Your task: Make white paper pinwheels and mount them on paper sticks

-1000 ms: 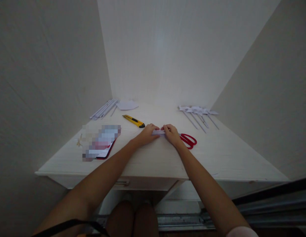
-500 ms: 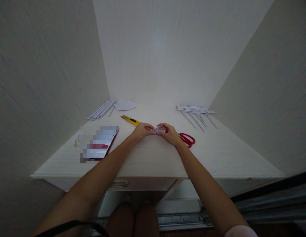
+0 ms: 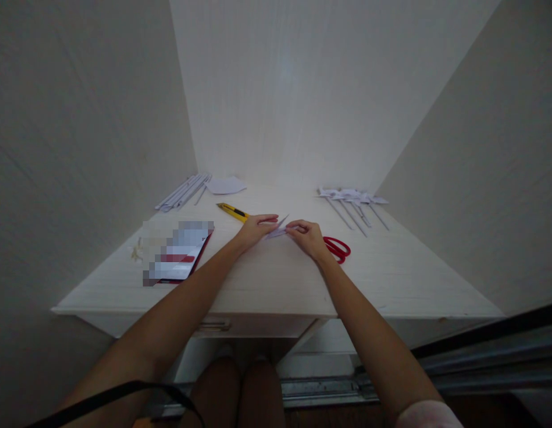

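A small piece of folded white paper (image 3: 276, 233) is held between my hands just above or on the white desk, its pointed tip sticking up. My left hand (image 3: 256, 230) has the paper's left end between thumb and fingers. From the other side, my right hand (image 3: 306, 236) pinches the paper with bent fingers. Beyond the left hand lies a yellow utility knife (image 3: 232, 211), its rear end hidden behind that hand. Red-handled scissors (image 3: 338, 248) rest beside my right hand, their blades hidden by it.
Thin rolled paper sticks (image 3: 184, 193) and a paper sheet (image 3: 226, 185) lie at the back left. Several paper shapes on sticks (image 3: 349, 196) are at the back right. A partly blurred tablet-like device (image 3: 182, 255) lies left. Walls enclose the desk (image 3: 267, 285).
My hands have moved slightly apart, and more of the folded paper shows, with its tip now pointing up. The view has shifted slightly.
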The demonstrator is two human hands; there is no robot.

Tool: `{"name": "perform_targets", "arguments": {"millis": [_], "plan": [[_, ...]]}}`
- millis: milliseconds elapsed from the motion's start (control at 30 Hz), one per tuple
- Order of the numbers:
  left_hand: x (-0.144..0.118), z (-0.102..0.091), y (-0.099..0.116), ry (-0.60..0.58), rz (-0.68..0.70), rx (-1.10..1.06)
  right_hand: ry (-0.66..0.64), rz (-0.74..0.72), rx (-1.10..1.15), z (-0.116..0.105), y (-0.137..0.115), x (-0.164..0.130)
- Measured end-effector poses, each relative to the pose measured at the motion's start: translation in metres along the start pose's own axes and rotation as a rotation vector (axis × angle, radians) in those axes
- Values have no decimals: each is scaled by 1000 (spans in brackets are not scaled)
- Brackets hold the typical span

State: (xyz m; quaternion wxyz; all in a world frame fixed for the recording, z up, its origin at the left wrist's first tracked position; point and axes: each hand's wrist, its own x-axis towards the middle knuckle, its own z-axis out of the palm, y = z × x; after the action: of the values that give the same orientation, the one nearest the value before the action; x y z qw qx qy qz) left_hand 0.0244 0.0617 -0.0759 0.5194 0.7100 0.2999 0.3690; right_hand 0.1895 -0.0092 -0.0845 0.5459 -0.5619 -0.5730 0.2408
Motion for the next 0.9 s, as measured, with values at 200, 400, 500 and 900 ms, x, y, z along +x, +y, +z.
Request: {"name": "perform_targets", "arguments": {"millis": [200, 400, 500, 900], "plan": [[1, 5, 3, 108, -93, -120, 132, 11, -24, 0, -2, 3], [4, 6, -4, 241, 10, -188, 183, 15, -40, 0, 0, 5], [7, 6, -8, 275, 83, -206, 203, -3, -36, 0, -1, 4], [-1, 11, 2, 233, 195, -228, 127, 168, 258, 6, -4, 4]]}}
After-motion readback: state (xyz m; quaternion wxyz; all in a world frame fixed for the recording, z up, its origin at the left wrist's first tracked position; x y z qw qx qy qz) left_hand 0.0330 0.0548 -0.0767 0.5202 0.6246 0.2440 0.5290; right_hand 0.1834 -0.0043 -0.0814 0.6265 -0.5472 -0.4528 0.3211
